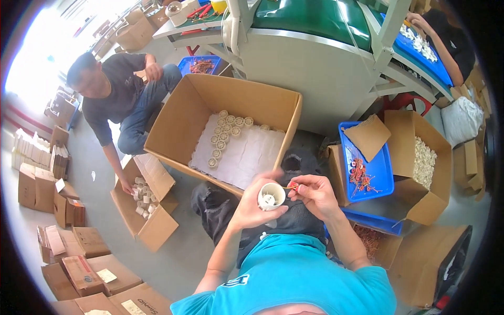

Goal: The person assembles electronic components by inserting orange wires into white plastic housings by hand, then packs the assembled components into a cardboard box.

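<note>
My left hand (pixel 247 211) is wrapped round a white plastic cup-shaped housing (pixel 266 203), its open end facing up and inner posts showing. Just to its right, my right hand (pixel 321 198) pinches a small red-and-yellow wire lead (pixel 292 187) beside the housing's rim. Whether the lead touches the housing I cannot tell. Beyond my hands stands a large open cardboard box (pixel 236 93), with several white round housings (pixel 224 127) in rows on a pale sheet inside it.
On my right, a blue tray (pixel 374 193) holds red wire leads (pixel 360 175) and a cardboard piece (pixel 367 135). Behind it is a carton of small white parts (pixel 424 163). At left, a seated co-worker (pixel 118 100) reaches into a carton of white parts (pixel 144 198). A conveyor bench (pixel 310 63) stands ahead.
</note>
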Demonstrator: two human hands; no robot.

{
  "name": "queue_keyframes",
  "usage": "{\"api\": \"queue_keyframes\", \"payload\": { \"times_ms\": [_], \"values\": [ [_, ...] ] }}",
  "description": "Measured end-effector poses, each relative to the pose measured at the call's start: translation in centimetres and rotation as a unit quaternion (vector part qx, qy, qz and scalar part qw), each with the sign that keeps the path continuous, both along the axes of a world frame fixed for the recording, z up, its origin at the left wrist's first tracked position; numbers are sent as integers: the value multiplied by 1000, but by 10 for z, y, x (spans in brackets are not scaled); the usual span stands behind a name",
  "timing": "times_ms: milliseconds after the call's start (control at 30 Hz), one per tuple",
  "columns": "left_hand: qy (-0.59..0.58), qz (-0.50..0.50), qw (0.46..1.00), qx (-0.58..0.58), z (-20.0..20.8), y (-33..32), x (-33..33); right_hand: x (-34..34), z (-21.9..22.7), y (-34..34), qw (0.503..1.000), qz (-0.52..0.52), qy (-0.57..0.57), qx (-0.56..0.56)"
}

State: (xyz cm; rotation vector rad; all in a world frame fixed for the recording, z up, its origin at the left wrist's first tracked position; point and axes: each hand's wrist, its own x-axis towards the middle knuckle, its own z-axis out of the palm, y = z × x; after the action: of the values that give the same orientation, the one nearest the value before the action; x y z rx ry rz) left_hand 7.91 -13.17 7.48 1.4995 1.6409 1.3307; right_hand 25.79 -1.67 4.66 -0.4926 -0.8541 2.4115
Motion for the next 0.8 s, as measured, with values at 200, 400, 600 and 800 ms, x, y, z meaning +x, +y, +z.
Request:
{"api": "queue_keyframes", "payload": {
  "times_ms": [200,400,600,800],
  "values": [
    [-425,-208,872,-125,-12,-19,-6,2,0,-11,911,-130,-176,348],
    [-362,-44,927,-84,-46,-9,-20,11,-8,-2,852,-210,-244,413],
    [-145,162,976,16,-65,6,-6,13,4,11,847,-245,-247,402],
    [71,143,980,121,-50,27,7,9,39,-8,826,-220,-207,476]
  ]
}}
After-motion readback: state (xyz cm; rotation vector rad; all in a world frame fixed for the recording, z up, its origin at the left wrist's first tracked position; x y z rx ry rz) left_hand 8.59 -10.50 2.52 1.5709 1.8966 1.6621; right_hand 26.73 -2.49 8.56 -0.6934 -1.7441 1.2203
